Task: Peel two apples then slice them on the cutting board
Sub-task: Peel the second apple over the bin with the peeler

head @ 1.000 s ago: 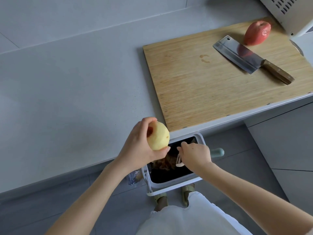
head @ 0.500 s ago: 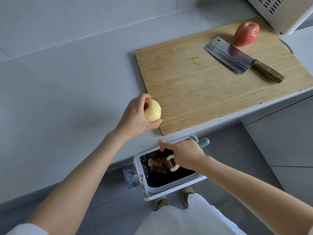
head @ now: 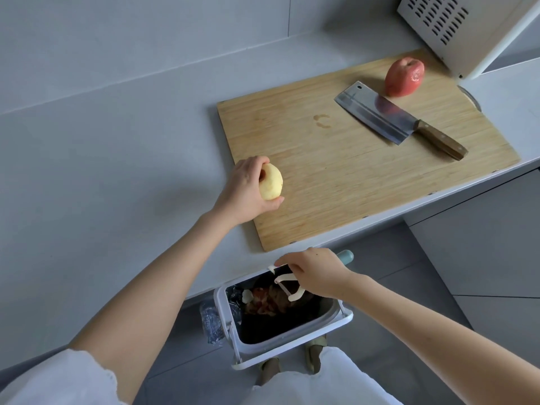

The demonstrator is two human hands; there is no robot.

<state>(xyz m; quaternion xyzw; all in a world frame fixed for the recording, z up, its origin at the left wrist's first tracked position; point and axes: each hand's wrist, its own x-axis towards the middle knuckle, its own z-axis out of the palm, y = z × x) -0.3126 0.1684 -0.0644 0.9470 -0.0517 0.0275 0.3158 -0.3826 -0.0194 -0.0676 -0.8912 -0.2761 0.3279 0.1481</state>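
Observation:
My left hand (head: 245, 191) grips a peeled, pale yellow apple (head: 271, 182) just over the left part of the wooden cutting board (head: 336, 176). Whether the apple touches the board I cannot tell. My right hand (head: 315, 273) holds a peeler (head: 289, 285) with a white head and a teal handle end, above the bin. An unpeeled red apple (head: 404, 77) stands at the board's far right corner. A cleaver (head: 397, 121) with a wooden handle lies flat on the board beside it.
A white waste bin (head: 292, 343) with peels inside hangs below the grey counter (head: 102, 171) edge. A white appliance (head: 467, 27) with vent slots stands at the back right. Grey cabinet fronts and floor lie below.
My left hand has carried the peeled apple from above the bin up and forward onto the board's left part. My right hand stays over the bin with the peeler.

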